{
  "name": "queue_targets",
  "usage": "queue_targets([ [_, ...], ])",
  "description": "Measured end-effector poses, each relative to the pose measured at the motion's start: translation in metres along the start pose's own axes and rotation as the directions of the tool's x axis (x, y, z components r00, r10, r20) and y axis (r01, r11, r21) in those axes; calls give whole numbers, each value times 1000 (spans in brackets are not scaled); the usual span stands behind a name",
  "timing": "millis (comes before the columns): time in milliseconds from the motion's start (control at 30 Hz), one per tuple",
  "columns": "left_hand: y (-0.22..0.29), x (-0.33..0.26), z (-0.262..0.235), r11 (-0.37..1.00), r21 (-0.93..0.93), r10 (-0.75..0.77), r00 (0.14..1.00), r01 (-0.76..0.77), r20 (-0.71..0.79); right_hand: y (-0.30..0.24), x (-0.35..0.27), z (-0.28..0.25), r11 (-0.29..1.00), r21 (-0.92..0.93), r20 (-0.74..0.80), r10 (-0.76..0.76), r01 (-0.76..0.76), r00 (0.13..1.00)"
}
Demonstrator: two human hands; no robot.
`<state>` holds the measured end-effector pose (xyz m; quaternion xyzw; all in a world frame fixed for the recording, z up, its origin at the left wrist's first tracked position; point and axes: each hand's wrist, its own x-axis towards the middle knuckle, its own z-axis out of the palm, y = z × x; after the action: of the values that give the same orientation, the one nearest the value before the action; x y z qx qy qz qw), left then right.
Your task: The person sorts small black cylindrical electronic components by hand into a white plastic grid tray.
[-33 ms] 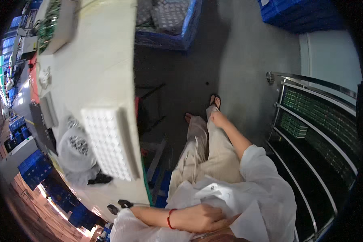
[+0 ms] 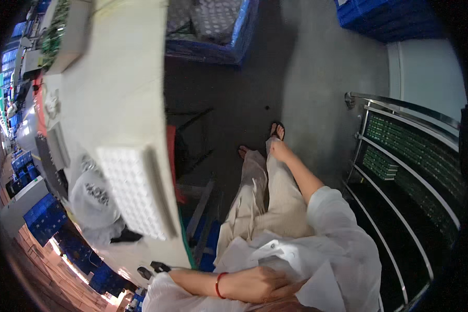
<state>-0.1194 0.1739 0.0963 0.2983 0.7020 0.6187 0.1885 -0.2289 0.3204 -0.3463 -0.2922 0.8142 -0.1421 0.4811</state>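
Note:
My left hand (image 2: 262, 284) is bent across my belly in front of the white shirt (image 2: 333, 244). Its fingers curl inward, and whatever lies in them, if anything, is hidden. A red bracelet (image 2: 218, 285) circles that wrist. My right hand (image 2: 281, 152) hangs down against the right leg of my beige trousers (image 2: 286, 203), its fingers turned out of sight. On the table to my left, a white tray with rows of round cells (image 2: 131, 192) is nearest to my left arm. Beside the tray sits a clear plastic bag of small metallic parts (image 2: 96, 195).
A long whitish table (image 2: 122, 83) runs along my left. A blue crate (image 2: 239, 39) with bubble-like sheets stands on the floor ahead. At right, a metal rack (image 2: 395, 208) holds green boards. More blue crates (image 2: 385, 21) stand at the far right.
The table and its tray sit slightly farther left in view, and more of a red thing shows at the table's edge. My hands keep nearly the same places.

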Motion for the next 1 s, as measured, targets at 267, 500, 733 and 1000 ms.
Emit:
queue_targets([
  [267, -153, -27, 22, 386, -535, -460, 660, 751, 595, 117, 206, 86, 839, 403, -287, 496, -366, 820],
  [500, -243, -54, 31, 270, -603, -524, 640, 751, 562, 175, 300, 168, 785, 507, -536, 611, -356, 583],
  [733, -268, -65, 39, 155, -673, -589, 615, 723, 525, 176, 318, 177, 866, 459, -697, 490, -199, 524],
  [1000, -267, -75, 45, 72, -759, -647, 609, 647, 458, 163, 317, 169, 673, 737, -569, 667, -61, 480],
])
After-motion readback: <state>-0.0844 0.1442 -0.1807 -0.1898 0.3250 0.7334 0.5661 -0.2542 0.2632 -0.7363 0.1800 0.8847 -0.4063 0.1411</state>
